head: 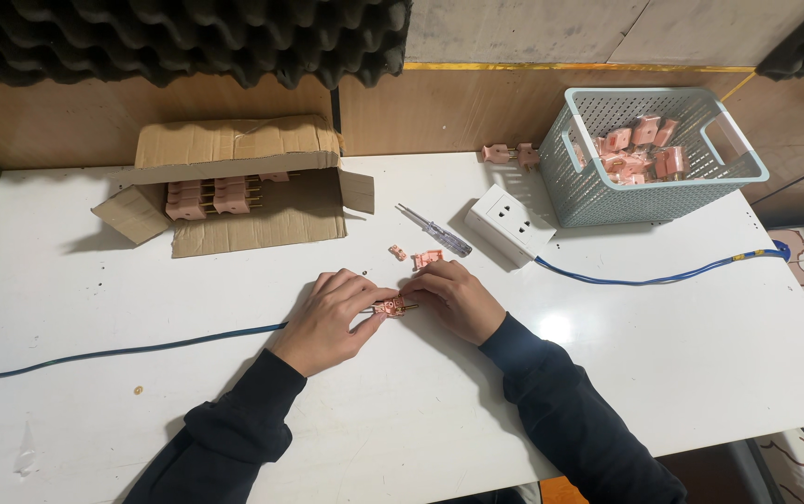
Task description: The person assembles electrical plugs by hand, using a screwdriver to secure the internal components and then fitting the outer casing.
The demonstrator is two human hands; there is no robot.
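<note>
My left hand (pixel 332 317) and my right hand (pixel 453 299) meet at the middle of the white table (pixel 607 373), both pinching a small pink plug part (pixel 390 306) with brass pins between their fingertips. A blue cable (pixel 122 353) runs from under my left hand off to the left. Just beyond my right hand lie two loose pink pieces (pixel 397 252) (pixel 428 258). A screwdriver (pixel 434 231) with a clear handle lies a little farther back.
An open cardboard box (pixel 243 182) holding pink plug parts sits at the back left. A white power socket (pixel 509 222) with a blue cord stands beside a pale blue basket (pixel 649 154) of pink parts. One pink plug (pixel 511 153) lies behind the basket.
</note>
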